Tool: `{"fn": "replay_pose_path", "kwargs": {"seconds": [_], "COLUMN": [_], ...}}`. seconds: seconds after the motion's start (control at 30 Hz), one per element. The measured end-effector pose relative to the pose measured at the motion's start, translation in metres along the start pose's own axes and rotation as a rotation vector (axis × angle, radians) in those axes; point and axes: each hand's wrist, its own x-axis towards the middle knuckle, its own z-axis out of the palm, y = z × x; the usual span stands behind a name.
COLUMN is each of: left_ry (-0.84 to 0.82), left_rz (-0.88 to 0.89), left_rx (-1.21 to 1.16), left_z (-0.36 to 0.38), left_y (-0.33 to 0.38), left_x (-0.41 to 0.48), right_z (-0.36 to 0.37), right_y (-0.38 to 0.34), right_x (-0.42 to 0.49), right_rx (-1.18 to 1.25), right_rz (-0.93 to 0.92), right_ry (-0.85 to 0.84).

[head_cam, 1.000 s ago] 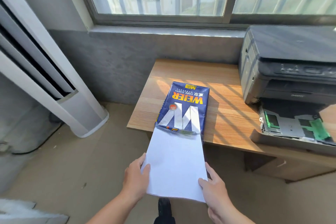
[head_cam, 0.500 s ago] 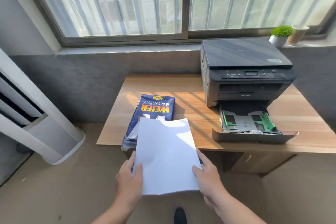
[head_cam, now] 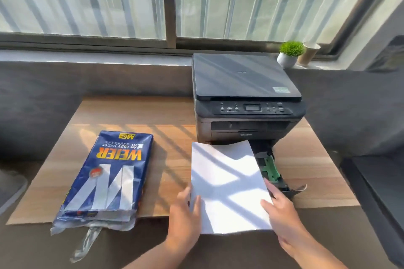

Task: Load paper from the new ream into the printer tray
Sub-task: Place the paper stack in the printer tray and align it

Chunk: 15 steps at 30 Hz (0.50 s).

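Observation:
I hold a stack of white paper (head_cam: 227,185) by its near corners, my left hand (head_cam: 185,214) on the left edge and my right hand (head_cam: 281,212) on the right edge. The sheets hover over the pulled-out printer tray (head_cam: 273,170) and hide most of it; only its green guides and right rim show. The dark grey printer (head_cam: 244,98) stands right behind on the wooden table (head_cam: 170,120). The blue opened ream wrapper (head_cam: 109,177) lies flat to the left, its torn end hanging over the table's front edge.
A small potted plant (head_cam: 289,53) and a paper cup (head_cam: 309,53) sit on the windowsill behind the printer. A dark piece of furniture (head_cam: 380,192) stands at the right. A grey wall runs behind the table under the window.
The paper stack has moved right, from in front of the ream wrapper to over the printer tray. My view has shifted right and closer to the table.

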Motion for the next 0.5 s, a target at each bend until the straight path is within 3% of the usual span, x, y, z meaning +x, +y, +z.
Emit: {"fn": "replay_pose_path", "kwargs": {"seconds": [0.27, 0.5], "left_ry": [-0.106, -0.072], "left_rz": [-0.118, -0.239], "left_rx": [0.044, 0.113], "left_z": [0.093, 0.128], "left_y": [0.032, 0.041], "left_x": [0.024, 0.030], "right_z": [-0.077, -0.096], "right_y": [0.035, 0.048], "right_x": [0.081, 0.118], "right_rx": [-0.004, -0.088], "right_rz": [0.123, 0.182], "right_ry": [0.037, -0.052]}}
